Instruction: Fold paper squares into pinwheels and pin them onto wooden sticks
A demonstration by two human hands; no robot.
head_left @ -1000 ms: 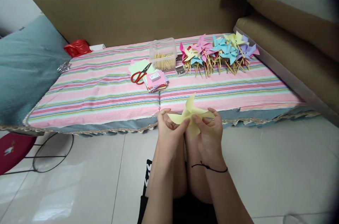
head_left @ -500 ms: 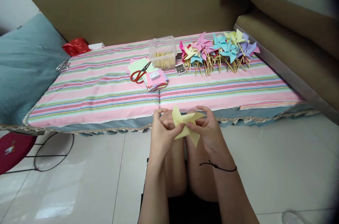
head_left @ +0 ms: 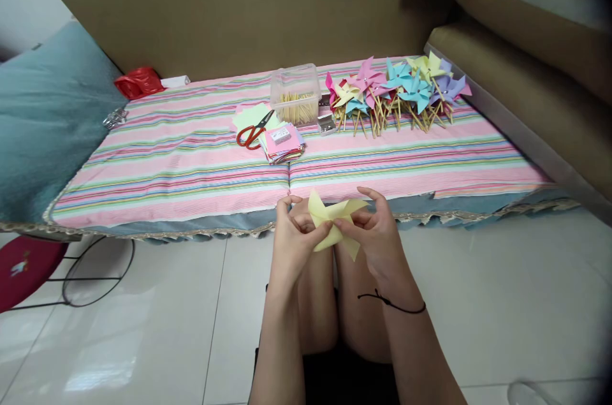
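Above my knees I hold a pale yellow paper pinwheel [head_left: 337, 210] with no stick visible on it. My left hand [head_left: 296, 236] pinches its left side, the thumb pressed near the centre. From the other side my right hand [head_left: 375, 233] grips it, with that thumb also close to the middle and the index finger raised. Both thumb tips nearly meet and hide the pinwheel's centre. Fingers behind the paper are partly covered, so whether a pin is there I cannot tell.
On the striped cloth [head_left: 191, 169] lie red-handled scissors [head_left: 253, 132], a stack of coloured paper [head_left: 284, 153], a clear box [head_left: 295, 99] of wooden sticks and a small open box [head_left: 326, 125]. Several finished pinwheels [head_left: 396, 89] lie at right. A red stool [head_left: 29, 268] stands lower left.
Both hands stay on the yellow pinwheel. Its blades have shifted and tilted slightly, and the right index finger is a little higher.
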